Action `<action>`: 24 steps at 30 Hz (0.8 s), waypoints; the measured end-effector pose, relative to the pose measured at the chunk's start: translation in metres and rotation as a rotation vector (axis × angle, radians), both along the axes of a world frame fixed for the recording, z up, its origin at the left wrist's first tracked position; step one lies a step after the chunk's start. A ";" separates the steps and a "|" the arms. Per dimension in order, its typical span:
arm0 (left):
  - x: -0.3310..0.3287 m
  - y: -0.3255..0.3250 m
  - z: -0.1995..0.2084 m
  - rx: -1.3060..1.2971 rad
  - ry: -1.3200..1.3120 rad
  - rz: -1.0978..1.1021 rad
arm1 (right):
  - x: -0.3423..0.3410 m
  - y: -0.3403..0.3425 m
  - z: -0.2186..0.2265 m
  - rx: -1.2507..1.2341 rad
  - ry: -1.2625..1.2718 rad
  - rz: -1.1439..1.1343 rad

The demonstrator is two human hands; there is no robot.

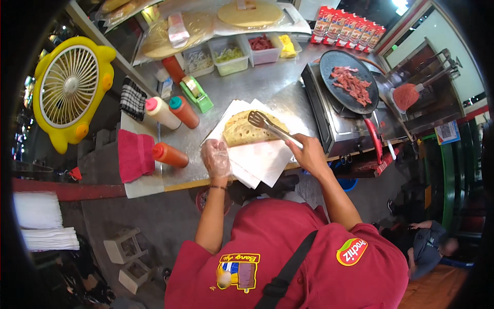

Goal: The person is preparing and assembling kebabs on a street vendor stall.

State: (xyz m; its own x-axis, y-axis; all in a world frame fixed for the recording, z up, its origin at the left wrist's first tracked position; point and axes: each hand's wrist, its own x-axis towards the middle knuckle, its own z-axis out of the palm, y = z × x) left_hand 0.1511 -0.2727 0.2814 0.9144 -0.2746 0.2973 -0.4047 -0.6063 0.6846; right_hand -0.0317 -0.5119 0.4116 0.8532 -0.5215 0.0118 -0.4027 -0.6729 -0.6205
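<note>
A folded, browned flatbread [239,131] lies on sheets of white wrapping paper [260,162] at the counter's front. My right hand [310,156] is closed round metal tongs [280,132], whose slotted head rests on top of the flatbread. In a clear plastic glove, my left hand [216,158] is at the paper's left edge, beside the flatbread's left end. Its fingers are curled at that edge, with their tips partly hidden. To the right, strips of reddish meat [352,85] lie on a black round pan [329,67] over a gas stove [334,126].
Sauce bottles [184,112], a green tape dispenser [196,95] and a red cloth [136,155] stand or lie left. Behind are filling tubs [229,64] and bagged flatbreads [249,14]. The pan's red handle [373,139] juts toward me. A yellow fan [72,87] hangs far left.
</note>
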 end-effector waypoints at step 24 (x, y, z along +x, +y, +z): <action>-0.124 -0.037 0.058 -0.015 -0.201 -0.263 | -0.061 -0.278 0.118 -0.677 0.068 -0.282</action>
